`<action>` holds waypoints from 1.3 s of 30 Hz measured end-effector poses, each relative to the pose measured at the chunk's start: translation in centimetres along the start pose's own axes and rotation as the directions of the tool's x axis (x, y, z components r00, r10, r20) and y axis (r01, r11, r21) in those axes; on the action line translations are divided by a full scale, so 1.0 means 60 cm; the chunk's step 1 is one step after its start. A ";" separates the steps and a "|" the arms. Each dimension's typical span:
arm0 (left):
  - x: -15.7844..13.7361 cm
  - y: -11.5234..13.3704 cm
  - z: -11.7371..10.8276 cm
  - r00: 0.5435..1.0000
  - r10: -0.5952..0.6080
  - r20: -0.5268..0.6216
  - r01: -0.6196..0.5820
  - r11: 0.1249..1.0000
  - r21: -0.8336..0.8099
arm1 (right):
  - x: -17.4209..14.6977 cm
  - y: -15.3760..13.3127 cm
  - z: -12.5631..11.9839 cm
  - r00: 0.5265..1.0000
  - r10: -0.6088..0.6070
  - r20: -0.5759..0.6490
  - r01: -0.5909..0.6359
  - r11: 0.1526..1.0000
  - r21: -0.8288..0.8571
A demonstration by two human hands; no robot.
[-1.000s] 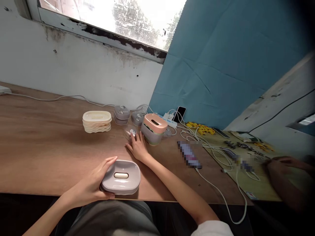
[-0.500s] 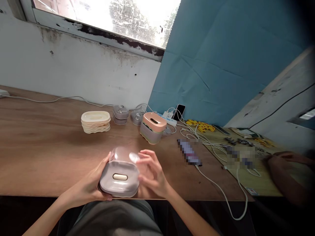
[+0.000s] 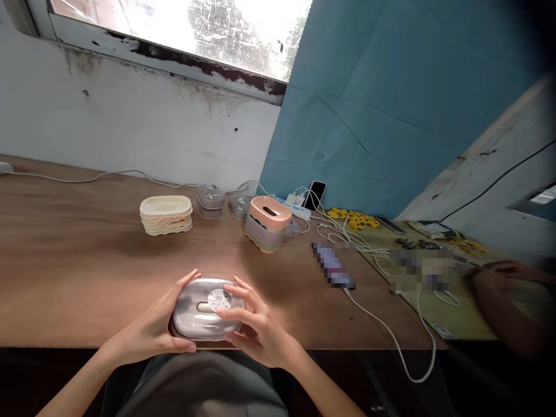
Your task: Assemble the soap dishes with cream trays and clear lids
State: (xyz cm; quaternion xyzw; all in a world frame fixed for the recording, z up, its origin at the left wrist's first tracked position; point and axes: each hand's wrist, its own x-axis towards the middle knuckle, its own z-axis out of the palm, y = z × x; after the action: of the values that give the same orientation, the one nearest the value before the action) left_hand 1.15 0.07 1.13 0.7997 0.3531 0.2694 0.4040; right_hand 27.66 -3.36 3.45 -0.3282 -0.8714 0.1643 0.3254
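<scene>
In the middle near the table's front edge is a rounded grey plastic box (image 3: 191, 324) with a cream piece in its top slot. A clear plastic cover (image 3: 186, 301) lies over its top and bears a round white sticker (image 3: 219, 299). My left hand (image 3: 163, 324) is wrapped round the box's left end, thumb at the front. At the right end my right hand (image 3: 256, 324) grips the covered box, its fingertips on the cover beside the sticker and its thumb low at the front. The box's underside and back are hidden.
Behind stand a stack of cream lids (image 3: 166, 214), clear-covered grey cases (image 3: 211, 201) and a peach lid (image 3: 270, 209) stacked on grey ones. To the right lie a blurred phone (image 3: 332, 265), white cables (image 3: 391, 336) and a power strip (image 3: 299, 209). Another person's hand (image 3: 495, 284) is far right.
The clear cover, raised at the back of the box before, now lies over its top with the sticker facing up. My right hand has moved left onto the cover.
</scene>
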 end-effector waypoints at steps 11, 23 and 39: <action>0.005 0.018 -0.006 0.998 -0.033 -0.054 0.039 0.993 0.111 | 0.003 0.002 -0.004 0.991 0.104 0.086 -0.114 0.985 0.128; 0.001 0.014 -0.002 0.998 -0.048 -0.041 0.053 0.989 0.138 | -0.003 0.007 -0.003 0.947 0.285 0.148 -0.304 0.944 0.129; -0.014 0.001 -0.010 0.999 -0.043 -0.033 0.049 0.979 0.200 | -0.006 0.013 -0.005 0.968 0.234 0.092 -0.246 0.956 0.159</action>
State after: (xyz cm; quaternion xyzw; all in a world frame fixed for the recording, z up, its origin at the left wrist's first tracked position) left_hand 0.22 -0.33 1.36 0.8240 0.4027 0.2343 0.3223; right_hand 28.46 -2.99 3.13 -0.3967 -0.8191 0.2878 0.2982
